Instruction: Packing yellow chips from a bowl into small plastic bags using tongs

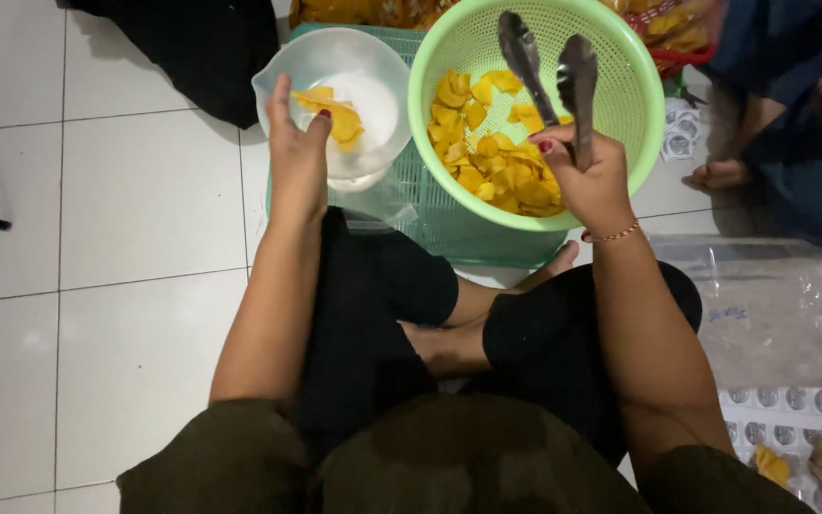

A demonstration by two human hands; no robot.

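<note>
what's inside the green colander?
The green colander holds a pile of yellow chips on its near side. The right hand holds metal tongs over them. The hand covers part of the pile, so the chips beneath it can't be seen.

Top: dark olive-green shirt (449, 466) with short sleeves, arms bare below them
Trousers: black (373, 314), legs crossed, feet bare
Right wrist: thin beaded bracelet (613, 234), reddish and gold
Nails: dark red polish (546, 147) on both hands
</note>
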